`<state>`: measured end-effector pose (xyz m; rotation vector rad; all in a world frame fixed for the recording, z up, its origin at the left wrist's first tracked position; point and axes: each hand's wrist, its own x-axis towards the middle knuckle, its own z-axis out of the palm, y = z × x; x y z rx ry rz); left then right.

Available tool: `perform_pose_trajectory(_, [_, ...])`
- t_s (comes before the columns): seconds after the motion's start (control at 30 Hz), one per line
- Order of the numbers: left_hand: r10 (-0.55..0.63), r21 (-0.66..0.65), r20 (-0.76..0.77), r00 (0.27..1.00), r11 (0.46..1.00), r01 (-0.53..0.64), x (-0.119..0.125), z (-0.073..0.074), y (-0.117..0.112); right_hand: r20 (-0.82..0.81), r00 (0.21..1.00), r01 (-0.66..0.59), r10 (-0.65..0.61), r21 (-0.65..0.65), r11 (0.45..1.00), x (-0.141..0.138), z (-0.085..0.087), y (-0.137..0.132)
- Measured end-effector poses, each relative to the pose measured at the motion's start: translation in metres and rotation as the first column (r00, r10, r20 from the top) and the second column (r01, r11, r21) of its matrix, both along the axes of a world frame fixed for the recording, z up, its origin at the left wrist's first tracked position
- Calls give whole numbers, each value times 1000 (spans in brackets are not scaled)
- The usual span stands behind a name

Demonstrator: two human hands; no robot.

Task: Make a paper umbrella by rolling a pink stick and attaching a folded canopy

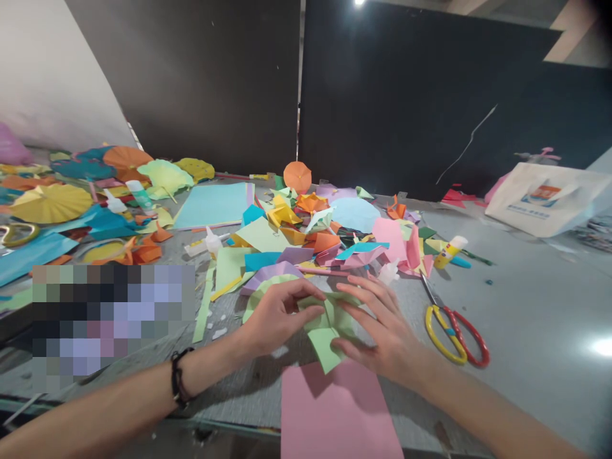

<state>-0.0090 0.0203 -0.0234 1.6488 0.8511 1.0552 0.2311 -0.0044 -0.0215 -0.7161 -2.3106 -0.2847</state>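
A folded light green paper lies on the grey table near its front edge. My left hand pinches the paper's upper left part, thumb and fingers closed on a fold. My right hand rests on the paper's right side with fingers spread and pressing down. A pink sheet lies flat just in front of the green paper, at the table's edge.
Yellow and red scissors lie right of my right hand. A glue stick and small glue bottles sit among several coloured paper scraps and paper umbrellas. A white bag stands at the far right. Black panels stand behind.
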Motion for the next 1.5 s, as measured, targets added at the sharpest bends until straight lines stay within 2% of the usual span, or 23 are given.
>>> perform_pose_trajectory(0.17, [-39, 25, 71, 997, 999, 38, -2, 1, -2, 13, 999, 44, -44, 6, 999, 0, 0, -2])
perform_pose_trajectory(0.4, [98, -104, 153, 983, 991, -82, -2, 10, 4, 16, 996, 93, -93, -2, 996, -2, 5, -4])
perform_pose_trajectory(0.6, [100, -99, 174, 980, 992, -84, -1, 9, 9, -52, 994, 94, -93, 24, 995, 3, 9, -2])
perform_pose_trajectory(0.73, [129, -99, 165, 978, 989, -113, 0, 7, 8, -154, 987, 47, -46, 1, 999, 5, 12, -3])
perform_pose_trajectory(0.87, [151, -141, 189, 970, 982, -125, -2, 5, 10, -255, 966, -59, 42, -58, 997, 6, 13, -4])
perform_pose_trajectory(1.03, [51, -123, 201, 978, 992, -27, -5, 5, 12, -270, 961, -117, 52, -228, 967, 9, 9, -7])
perform_pose_trajectory(1.13, [-64, -85, 140, 988, 993, 77, -5, 6, 8, -268, 963, -113, 30, -299, 948, 11, 5, -8])
perform_pose_trajectory(1.2, [-82, -46, 46, 996, 995, 84, -4, 5, 6, -270, 962, -119, 35, -302, 946, 11, 5, -8])
perform_pose_trajectory(1.33, [8, 43, -96, 995, 999, -4, -4, 3, 6, -274, 961, -110, 32, -273, 956, 9, 8, -7])
perform_pose_trajectory(1.5, [72, 47, -137, 988, 997, -66, -7, 1, 9, -353, 935, -58, -42, -267, 962, 9, 9, -4])
